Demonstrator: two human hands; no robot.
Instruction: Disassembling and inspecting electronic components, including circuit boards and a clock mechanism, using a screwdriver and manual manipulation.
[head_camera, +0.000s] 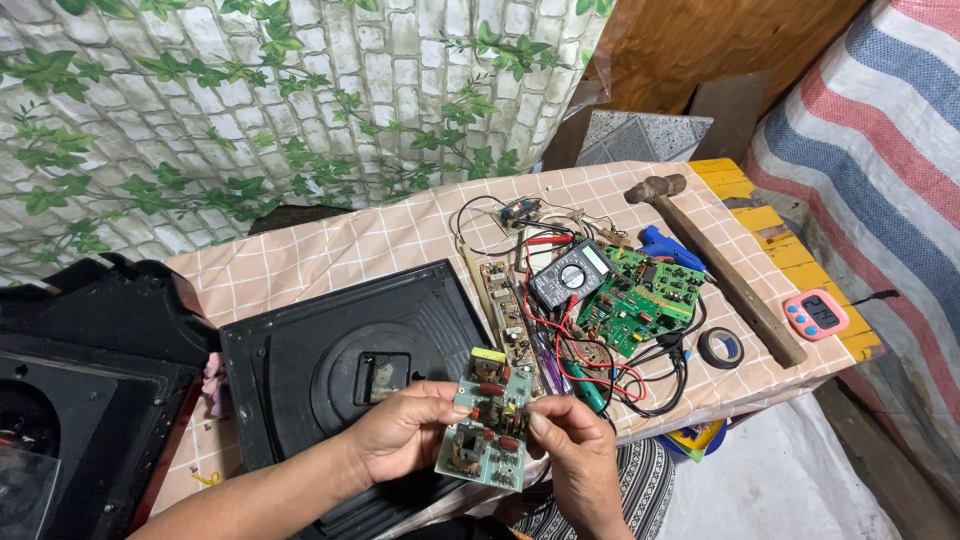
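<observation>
So that its parts face up for viewing, both hands, left hand (405, 432) and right hand (572, 450), pinch the small green rectangular circuit board (487, 418) by its edges, at six o'clock from the grey multimeter (570, 273).

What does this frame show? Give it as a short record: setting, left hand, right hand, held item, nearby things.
setting: table with a pink checked cloth, leaf-patterned wall behind
left hand: grips the left edge of the small green circuit board
right hand: grips the board's right edge
held item: board tilted, component side up, above the black plastic panel
nearby things: multimeter with red and black leads, larger green circuit board, hammer, roll of black tape, pink timer
</observation>
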